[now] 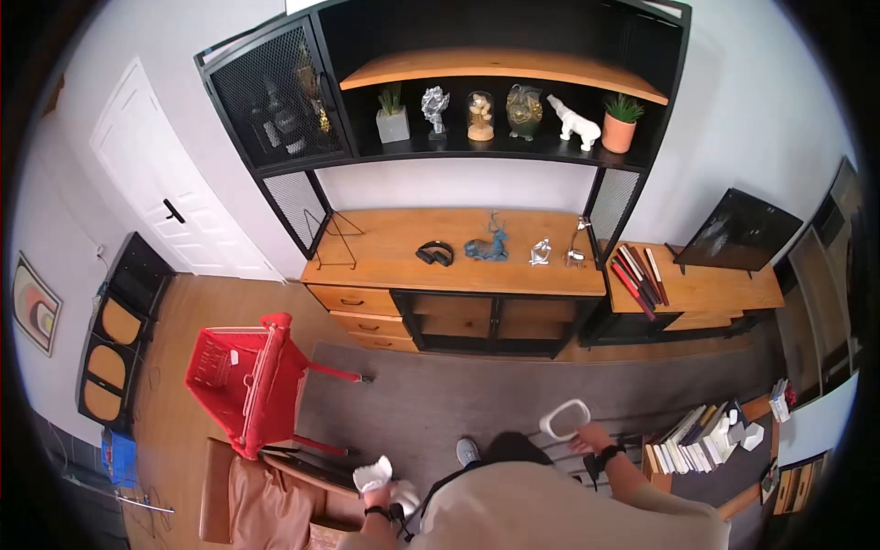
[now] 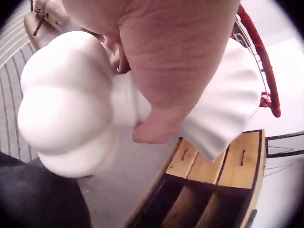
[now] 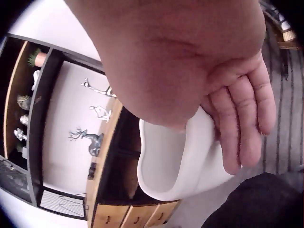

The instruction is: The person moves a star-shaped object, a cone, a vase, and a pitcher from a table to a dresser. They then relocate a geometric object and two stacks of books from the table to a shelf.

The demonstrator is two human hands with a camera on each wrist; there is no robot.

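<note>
My left hand (image 1: 377, 498) grips a white vase (image 2: 66, 109) around its narrow neck. The vase has a bulging, lobed body and a fluted, flaring mouth; in the left wrist view it lies tilted sideways, and the hand hides part of the neck. Out to the right, my right hand (image 1: 591, 438) pinches a white rounded vessel (image 3: 197, 147) at its thick rim. Its fingers (image 3: 242, 114) extend along the outer side while the thumb is mostly hidden. Both pieces are held in the air, one on each side of the body.
A red shopping cart (image 1: 240, 385) stands left, beside a brown leather seat (image 1: 275, 500). Ahead is a wooden sideboard (image 1: 385, 238) with headphones and figurines, under a black shelf unit (image 1: 495, 156). Books (image 1: 692, 445) line a low shelf at right; a black screen (image 1: 738, 229) stands behind.
</note>
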